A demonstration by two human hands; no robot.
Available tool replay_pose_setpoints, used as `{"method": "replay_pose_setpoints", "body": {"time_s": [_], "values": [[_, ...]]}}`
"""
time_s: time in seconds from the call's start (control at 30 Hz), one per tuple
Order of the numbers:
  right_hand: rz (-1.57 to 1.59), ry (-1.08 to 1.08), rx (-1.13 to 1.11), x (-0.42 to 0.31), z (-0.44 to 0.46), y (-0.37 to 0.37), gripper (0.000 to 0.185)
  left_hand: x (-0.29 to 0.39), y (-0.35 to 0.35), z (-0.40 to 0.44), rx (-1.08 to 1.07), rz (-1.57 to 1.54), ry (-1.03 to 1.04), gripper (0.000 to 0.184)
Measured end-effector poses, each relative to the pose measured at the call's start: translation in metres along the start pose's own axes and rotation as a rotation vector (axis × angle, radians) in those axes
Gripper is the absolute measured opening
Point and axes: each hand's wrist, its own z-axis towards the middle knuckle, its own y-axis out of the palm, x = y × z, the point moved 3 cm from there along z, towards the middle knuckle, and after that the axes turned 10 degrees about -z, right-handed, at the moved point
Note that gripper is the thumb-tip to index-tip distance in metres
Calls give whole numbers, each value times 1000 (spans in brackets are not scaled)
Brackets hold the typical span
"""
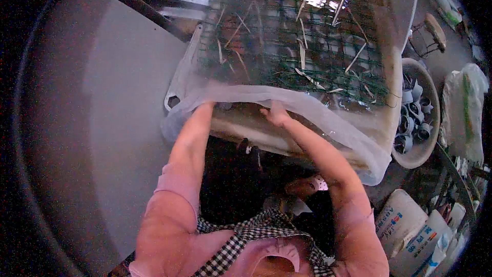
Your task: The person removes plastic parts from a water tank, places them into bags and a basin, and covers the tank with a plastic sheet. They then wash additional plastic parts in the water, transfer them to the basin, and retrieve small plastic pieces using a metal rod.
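A translucent plastic liner [328,110] is folded over the near rim of a large pale container [256,138]. My left hand [211,96] reaches to the liner's fold on the left; its fingers are blurred and partly covered by the plastic. Farther right, my right hand [277,115] grips the edge of the liner, with one finger sticking out to the left. Just beyond both hands, green mesh netting [328,66] lies in the container under shiny plastic, with thin pale strips [301,54] scattered across it.
On the right stands a round tub [410,161] holding several grey ring-shaped parts [405,123]. Printed white sacks [402,220] lie at the lower right. A small stool [434,33] stands at the upper right. Dark metal bars [138,5] cross the upper left, beside a grey surface [128,123].
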Motion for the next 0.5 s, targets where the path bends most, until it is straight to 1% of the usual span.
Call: {"method": "replay_pose_setpoints", "body": {"time_s": [0.03,0.07,0.13,0.2,0.4,0.5], "values": [[-23,-6,67,-2,7,3,40,1,1,2,-10,-1,6,37],[-24,-8,66,0,18,11,40,0,1,5,-17,-3,12,37],[-178,94,-89,10,38,32,45,-3,3,9,-36,-7,21,37],[-212,115,-157,16,48,42,42,-4,5,11,-55,-10,32,37],[118,55,155,25,67,58,33,-9,13,15,-102,-7,55,36],[239,26,209,28,74,68,29,-12,17,20,-101,14,57,36]]}}
